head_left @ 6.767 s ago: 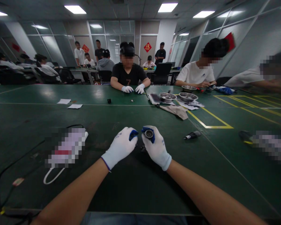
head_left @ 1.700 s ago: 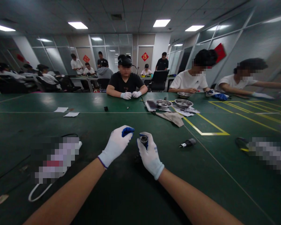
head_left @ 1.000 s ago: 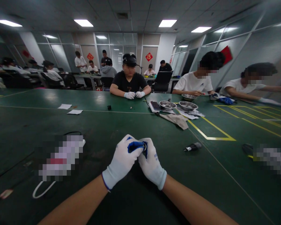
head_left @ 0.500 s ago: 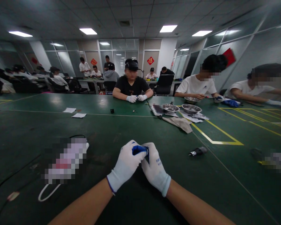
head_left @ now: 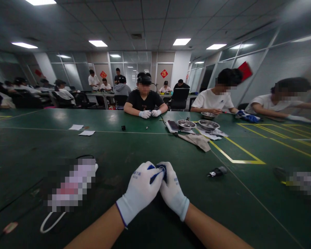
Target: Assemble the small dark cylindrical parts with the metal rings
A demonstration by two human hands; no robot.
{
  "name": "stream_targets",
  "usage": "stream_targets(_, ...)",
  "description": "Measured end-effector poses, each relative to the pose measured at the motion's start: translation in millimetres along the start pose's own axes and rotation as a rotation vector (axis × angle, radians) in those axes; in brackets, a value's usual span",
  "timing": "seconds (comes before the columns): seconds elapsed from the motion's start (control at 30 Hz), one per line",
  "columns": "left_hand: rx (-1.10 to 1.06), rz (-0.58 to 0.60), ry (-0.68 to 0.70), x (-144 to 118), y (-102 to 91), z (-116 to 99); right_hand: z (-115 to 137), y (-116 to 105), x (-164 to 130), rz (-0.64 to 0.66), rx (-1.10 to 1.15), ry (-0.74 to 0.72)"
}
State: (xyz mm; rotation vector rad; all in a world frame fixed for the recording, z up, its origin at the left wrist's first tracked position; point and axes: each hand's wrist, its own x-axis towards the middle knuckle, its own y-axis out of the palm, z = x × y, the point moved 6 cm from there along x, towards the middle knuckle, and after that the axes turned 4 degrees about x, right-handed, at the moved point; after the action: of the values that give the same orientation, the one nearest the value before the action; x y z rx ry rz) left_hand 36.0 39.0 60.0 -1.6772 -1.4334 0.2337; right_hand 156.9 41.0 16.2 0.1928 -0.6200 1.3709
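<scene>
Head view: two white-gloved hands meet low over a green table [head_left: 150, 138], blue fingertips pressed together. The left hand [head_left: 141, 188] curls over the right hand [head_left: 172, 192], fingers of both clenched around a small part that the gloves hide almost entirely; only a dark sliver shows between the blue tips, so what it is cannot be told. Both bare forearms run back toward the near edge of the table. Right of the hands, well apart, a small black tool [head_left: 217, 171] lies on the table beside a yellow line [head_left: 238, 161]. Left of the hands sits a blurred-out object with a white cord [head_left: 50, 221] looping from under it. Farther up the table, two steel bowls [head_left: 197, 124] stand side by side, a grey cloth [head_left: 195, 140] just in front of them. Two paper slips [head_left: 81, 130] lie toward the far left. Across the table a person in a black shirt [head_left: 144, 100] sits with gloved hands together; two more in white shirts [head_left: 214, 100] work along the far right edge. Behind them others sit and stand at desks before glass partitions.
</scene>
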Motion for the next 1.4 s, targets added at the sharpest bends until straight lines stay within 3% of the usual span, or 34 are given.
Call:
stream_targets(0.13,0.095,-0.011,0.113,-4,3.0,-7,-9,-4,-1,-0.046,0.001,0.035)
stream_targets(0.37,-0.214,-0.150,-0.034,-6,1.5,1,-13,-8,0,-0.047,0.053,0.017)
stream_targets(0.63,-0.421,-0.031,-0.070,-1,7.9,7,-12,-2,-1,0.083,0.046,-0.058)
stream_targets(0.9,-0.569,-0.064,-0.181,9,11.5,39,0,-21,10,0.042,0.049,-0.078)
stream_targets(1.07,-0.606,-0.072,-0.232,13,10.3,53,-8,-31,23,0.056,-0.049,-0.087)
stream_targets(1.17,-0.574,-0.105,-0.235,13,10.4,57,-15,-28,27,0.105,-0.159,-0.095)
stream_targets(1.27,-0.549,-0.131,-0.243,14,11.5,59,-14,-40,34,0.069,-0.453,-0.128)
stream_targets(1.33,-0.538,-0.166,-0.251,13,9.3,59,-13,-64,44,-0.032,-0.694,-0.063)
stream_targets(1.4,-0.487,-0.188,-0.251,12,5.3,58,-19,-100,54,-0.111,-0.889,0.156)
